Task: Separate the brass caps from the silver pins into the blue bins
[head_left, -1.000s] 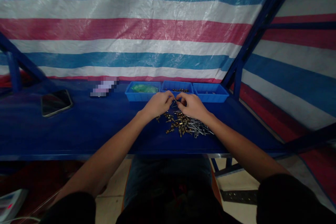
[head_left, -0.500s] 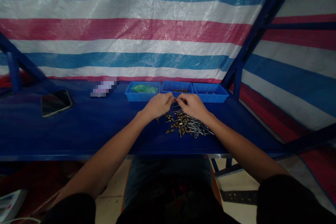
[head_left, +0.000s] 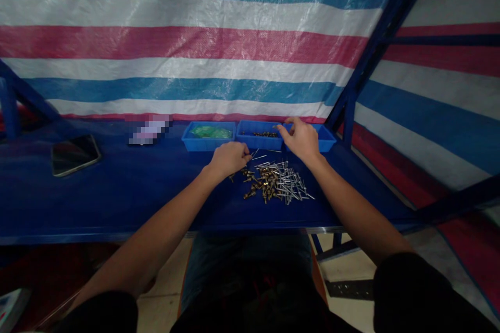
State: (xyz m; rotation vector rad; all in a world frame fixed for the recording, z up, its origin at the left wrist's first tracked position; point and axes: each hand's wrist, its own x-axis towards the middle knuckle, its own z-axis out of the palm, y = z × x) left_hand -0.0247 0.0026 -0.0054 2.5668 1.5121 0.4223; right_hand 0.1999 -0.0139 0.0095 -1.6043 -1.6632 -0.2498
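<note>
My left hand (head_left: 231, 159) is low over the table with its fingers pinched together. A thin silver pin (head_left: 254, 154) shows at its fingertips. My right hand (head_left: 301, 138) is raised over the blue trays, between the middle one (head_left: 260, 142) and the right one (head_left: 327, 140). Its thumb and forefinger are apart, and I see nothing between them. On the table below lie a heap of small brass-coloured parts (head_left: 266, 183) and a heap of silver pins (head_left: 291, 183). A few loose pins are scattered between my hands.
Another blue tray (head_left: 209, 144) holds a green plastic bag (head_left: 211, 131). Small brass-coloured pieces lie in the middle tray. Farther left is a phone (head_left: 76, 155), with a blurred-out item (head_left: 149, 131) beside it. Blue frame posts (head_left: 349, 114) and striped sheeting (head_left: 195, 44) close in the table.
My hands have parted. My right hand has moved up and right from the pinch beside my left, over the trays, and its fingers have spread. My left hand has dropped slightly.
</note>
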